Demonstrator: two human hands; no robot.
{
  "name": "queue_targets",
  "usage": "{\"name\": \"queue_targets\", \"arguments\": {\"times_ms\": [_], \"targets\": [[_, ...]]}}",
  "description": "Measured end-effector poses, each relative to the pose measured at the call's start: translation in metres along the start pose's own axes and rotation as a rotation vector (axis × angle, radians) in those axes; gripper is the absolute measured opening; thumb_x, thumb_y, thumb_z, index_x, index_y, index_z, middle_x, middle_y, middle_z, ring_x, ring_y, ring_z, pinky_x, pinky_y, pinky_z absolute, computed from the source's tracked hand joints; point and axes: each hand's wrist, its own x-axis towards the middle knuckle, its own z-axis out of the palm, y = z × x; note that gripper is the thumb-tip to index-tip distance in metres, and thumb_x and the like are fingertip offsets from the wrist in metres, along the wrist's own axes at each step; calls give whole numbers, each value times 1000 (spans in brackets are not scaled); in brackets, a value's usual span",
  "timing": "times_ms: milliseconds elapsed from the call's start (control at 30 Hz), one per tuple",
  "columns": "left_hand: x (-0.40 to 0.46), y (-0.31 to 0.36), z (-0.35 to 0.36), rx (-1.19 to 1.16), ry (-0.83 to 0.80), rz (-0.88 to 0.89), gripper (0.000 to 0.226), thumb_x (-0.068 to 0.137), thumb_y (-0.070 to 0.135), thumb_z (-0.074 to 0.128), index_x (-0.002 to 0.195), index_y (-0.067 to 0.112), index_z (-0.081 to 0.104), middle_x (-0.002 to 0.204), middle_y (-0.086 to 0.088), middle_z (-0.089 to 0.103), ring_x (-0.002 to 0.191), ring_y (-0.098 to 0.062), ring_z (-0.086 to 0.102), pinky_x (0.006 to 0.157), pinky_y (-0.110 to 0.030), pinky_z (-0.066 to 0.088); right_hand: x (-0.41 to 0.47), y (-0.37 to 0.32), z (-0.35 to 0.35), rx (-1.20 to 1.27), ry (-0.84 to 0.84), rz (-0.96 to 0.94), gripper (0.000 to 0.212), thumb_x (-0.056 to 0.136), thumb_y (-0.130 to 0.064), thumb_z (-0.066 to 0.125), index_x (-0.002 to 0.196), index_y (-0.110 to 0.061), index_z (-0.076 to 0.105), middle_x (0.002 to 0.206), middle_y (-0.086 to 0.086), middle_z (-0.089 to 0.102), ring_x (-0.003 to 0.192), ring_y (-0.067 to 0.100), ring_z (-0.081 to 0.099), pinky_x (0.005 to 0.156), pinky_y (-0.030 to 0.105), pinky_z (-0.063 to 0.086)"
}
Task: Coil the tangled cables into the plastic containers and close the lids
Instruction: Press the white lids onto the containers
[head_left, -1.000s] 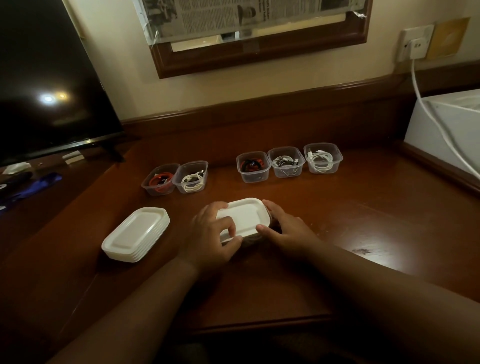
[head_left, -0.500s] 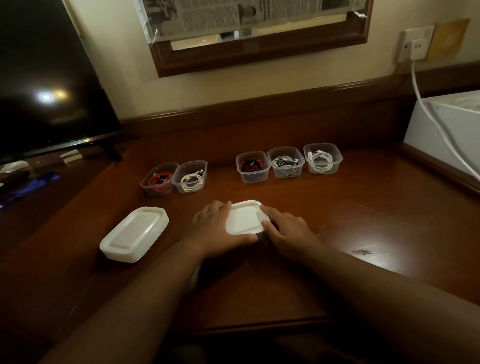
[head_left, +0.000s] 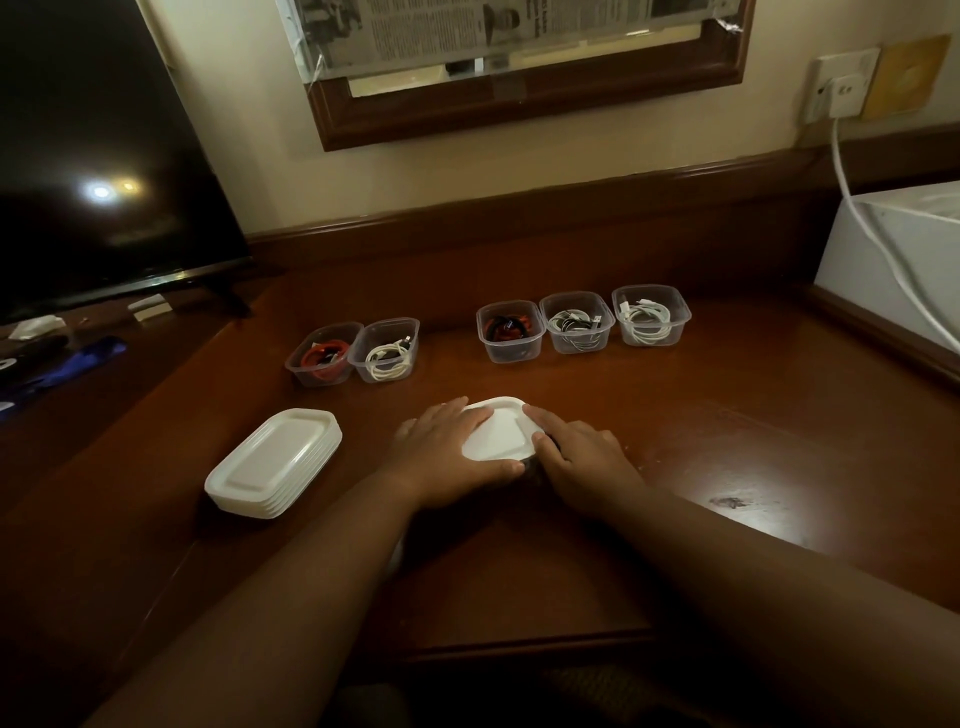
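change: your left hand (head_left: 447, 452) has slid flat onto the lid (head_left: 500, 429), fingers straight | right hand (head_left: 582, 462) presses its edge, uncurled | meaning: first box nearly sealed; five open

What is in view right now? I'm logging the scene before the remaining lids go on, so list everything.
open containers: five, clear plastic, in a row at the back of the desk, each holding a coiled cable (orange-red, white, black and red, grey-white, white)
lidded container: one, mostly hidden under its lid, front centre
lid: one, white, on that container
lid stack: one pile, white, front left
desk: one, dark brown wood
television: one, black, left
wall socket: one, white, upper right, white cord plugged in
white appliance: one, right edge
framed mirror: one, brown frame, newspaper across it
left hand: one, fingers flat on the lid
right hand: one, fingers at the lid's right edge
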Motion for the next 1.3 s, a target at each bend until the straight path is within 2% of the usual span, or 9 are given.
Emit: {"name": "queue_targets", "arguments": {"times_ms": [200,267,367,467,567,733,867,1033,1300], "targets": [[2,9,4,-9,-10,-47,93,80,84,45,156,38,16,167,5,-4,153,-21,-1,121,-54,5,14,0,-5,41,-70,70,47,106,-35,24,152,-41,24,144,6,49,131,21,42,107,43,26],[-2,8,6,-17,23,46,81,87,72,50,154,37,22,167,6,-3,153,-19,-4,122,-52,-1,29,-1,-11,129,-100,111,46,105,-34,27,151,-41,27,152,2,42,136,23,40,112,45,29],[-13,-4,9,-10,59,264,73,87,59,62,150,37,32,165,11,14,152,-13,9,123,-46,11,51,-4,-20,227,-82,181,47,104,-30,39,151,-25,34,155,3,39,139,24,39,111,39,35],[-14,-24,8,62,34,370,80,81,49,64,151,42,29,165,12,14,151,-9,11,120,-39,15,69,-7,-20,155,-40,234,38,103,-36,44,133,-14,54,125,6,60,110,21,55,88,34,46],[-3,-42,6,64,88,370,81,79,44,65,152,42,29,162,13,24,148,-8,21,119,-36,23,84,-12,-12,172,-26,200,35,104,-40,42,115,-13,61,100,3,61,88,16,54,72,31,41],[34,-65,7,2,220,256,71,84,47,68,148,28,42,154,4,42,141,-16,39,116,-36,35,110,-12,0,86,12,48,31,102,-29,44,128,-17,56,126,8,59,111,21,54,94,37,47],[81,-78,-4,46,221,165,68,90,44,65,150,27,39,158,3,36,145,-17,34,119,-34,27,129,-6,2,-367,14,-127,61,95,-33,51,151,-23,30,158,5,28,146,25,21,118,48,19],[132,-84,-17,148,226,118,62,95,43,57,151,27,35,159,3,34,146,-19,29,121,-38,13,155,3,10,-478,20,-237,65,96,-36,47,154,-22,21,164,4,13,151,23,7,121,43,6],[171,-81,-26,176,244,69,56,98,38,54,149,24,35,159,1,35,142,-24,36,118,-43,23,162,17,24,-427,78,-134,74,97,-46,37,158,-20,5,166,9,-2,152,23,-8,123,42,-2]]}}
